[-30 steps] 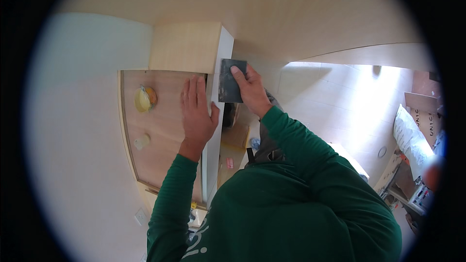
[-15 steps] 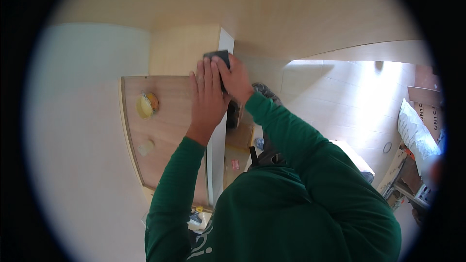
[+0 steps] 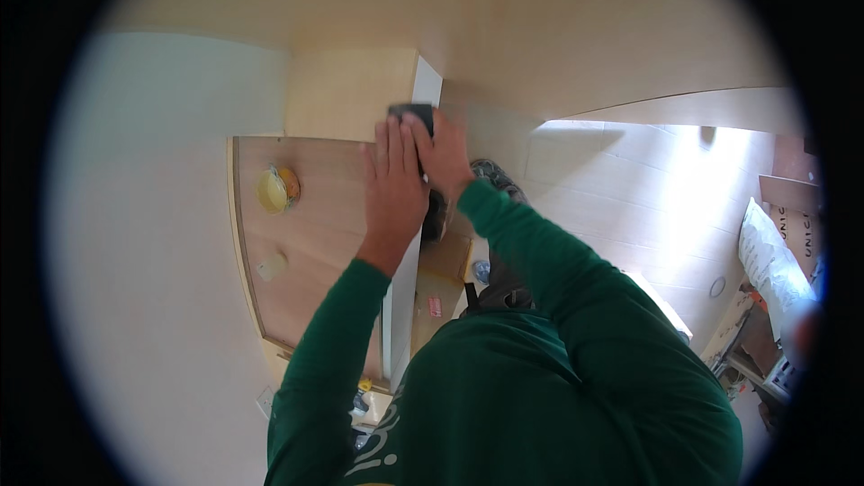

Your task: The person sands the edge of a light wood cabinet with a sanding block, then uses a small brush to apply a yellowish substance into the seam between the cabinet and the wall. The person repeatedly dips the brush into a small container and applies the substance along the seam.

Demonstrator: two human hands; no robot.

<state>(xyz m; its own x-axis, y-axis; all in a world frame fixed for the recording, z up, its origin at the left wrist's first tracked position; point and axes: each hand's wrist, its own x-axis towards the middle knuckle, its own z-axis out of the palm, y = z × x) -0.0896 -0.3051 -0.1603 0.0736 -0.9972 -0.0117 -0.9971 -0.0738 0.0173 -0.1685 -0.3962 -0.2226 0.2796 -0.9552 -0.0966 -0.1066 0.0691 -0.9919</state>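
Observation:
Both hands are on a dark grey block point(image 3: 413, 112), which looks like a sanding block, at the pale edge strip point(image 3: 429, 81) of an upright wooden panel. My left hand point(image 3: 394, 184) lies over its left side with long, nearly straight fingers; the thumb is hidden. My right hand point(image 3: 443, 151) wraps the right side, fingers bent. The block's lower part and its contact with the edge are covered by the hands. Left of them is a reddish-brown wooden surface point(image 3: 315, 243) with a light rim.
A yellow tub point(image 3: 278, 190) and a small pale container point(image 3: 272, 266) stand on the brown surface. A large wood panel point(image 3: 576, 27) spans the top of the view. Far right are cardboard point(image 3: 792, 225) and a white plastic bag point(image 3: 774, 261). A pale wall point(image 3: 162, 243) is left.
The whole view has shifted slightly. Both hands and the block appear a little lower and to the right, still at the panel edge with much the same hold.

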